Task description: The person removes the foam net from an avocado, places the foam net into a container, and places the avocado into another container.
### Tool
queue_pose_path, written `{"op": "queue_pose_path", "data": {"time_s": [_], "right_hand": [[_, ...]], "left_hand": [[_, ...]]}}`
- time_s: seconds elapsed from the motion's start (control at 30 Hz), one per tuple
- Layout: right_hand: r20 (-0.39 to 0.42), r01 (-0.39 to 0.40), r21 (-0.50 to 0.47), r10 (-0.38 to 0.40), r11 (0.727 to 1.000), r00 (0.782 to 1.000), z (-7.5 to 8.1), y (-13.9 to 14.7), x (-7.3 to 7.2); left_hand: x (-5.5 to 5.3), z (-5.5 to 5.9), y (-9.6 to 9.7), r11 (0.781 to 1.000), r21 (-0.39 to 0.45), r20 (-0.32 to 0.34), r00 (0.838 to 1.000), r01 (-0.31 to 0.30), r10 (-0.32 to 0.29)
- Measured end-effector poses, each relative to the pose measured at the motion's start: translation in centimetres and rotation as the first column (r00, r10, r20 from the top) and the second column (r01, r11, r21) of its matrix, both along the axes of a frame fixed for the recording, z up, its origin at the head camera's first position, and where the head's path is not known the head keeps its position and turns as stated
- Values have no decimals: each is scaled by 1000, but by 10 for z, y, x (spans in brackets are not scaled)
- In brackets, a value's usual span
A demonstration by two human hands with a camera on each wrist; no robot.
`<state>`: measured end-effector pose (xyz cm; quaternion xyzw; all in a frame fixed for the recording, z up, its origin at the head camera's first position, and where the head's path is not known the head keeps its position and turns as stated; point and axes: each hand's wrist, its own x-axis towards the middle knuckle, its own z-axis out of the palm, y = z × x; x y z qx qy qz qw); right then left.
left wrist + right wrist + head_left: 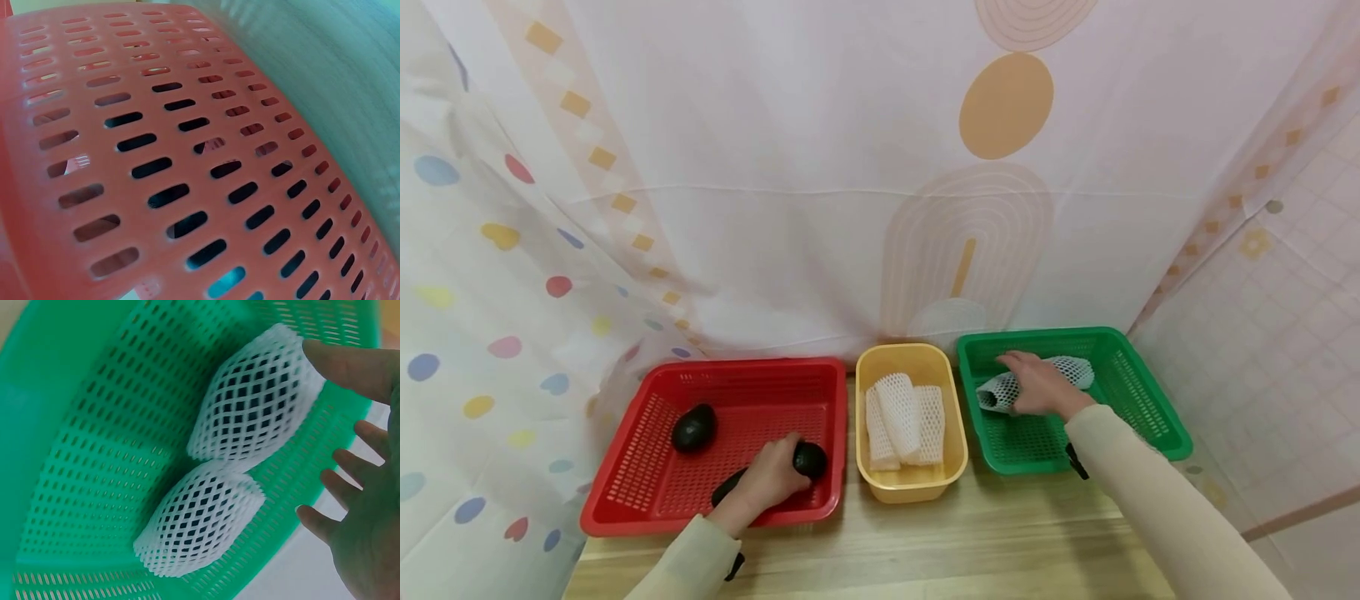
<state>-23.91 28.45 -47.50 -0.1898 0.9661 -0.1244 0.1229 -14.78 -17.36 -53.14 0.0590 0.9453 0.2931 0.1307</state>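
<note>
In the red basket, my left hand grips a dark avocado near the front right corner. A second avocado lies partly hidden behind that wrist, and a third avocado rests farther left. The left wrist view is filled by the basket's slotted wall, with dark shapes behind it. Over the green basket, my right hand has its fingers spread. Two avocados in white foam nets lie inside; its thumb is at the edge of the upper net, apart from the lower net.
Between the two baskets stands a yellow bin holding several white foam net sleeves. All three containers are on a wooden table. A patterned curtain hangs close behind and at both sides.
</note>
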Motion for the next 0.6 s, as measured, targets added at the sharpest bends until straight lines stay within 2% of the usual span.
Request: {"op": "queue_pose_path", "data": {"time_s": [0.3, 0.47, 0.6], "right_hand": [[73, -4, 84, -2, 996, 997, -16, -4, -11], [94, -3, 113, -7, 994, 996, -26, -4, -10], [81, -1, 136, -10, 991, 997, -27, -5, -7]], "left_hand": [[3, 3, -2, 1000, -21, -8, 1000, 0, -1], [5, 3, -3, 1000, -20, -10, 1000, 15, -15], [4, 2, -3, 999, -28, -16, 999, 29, -30]]}}
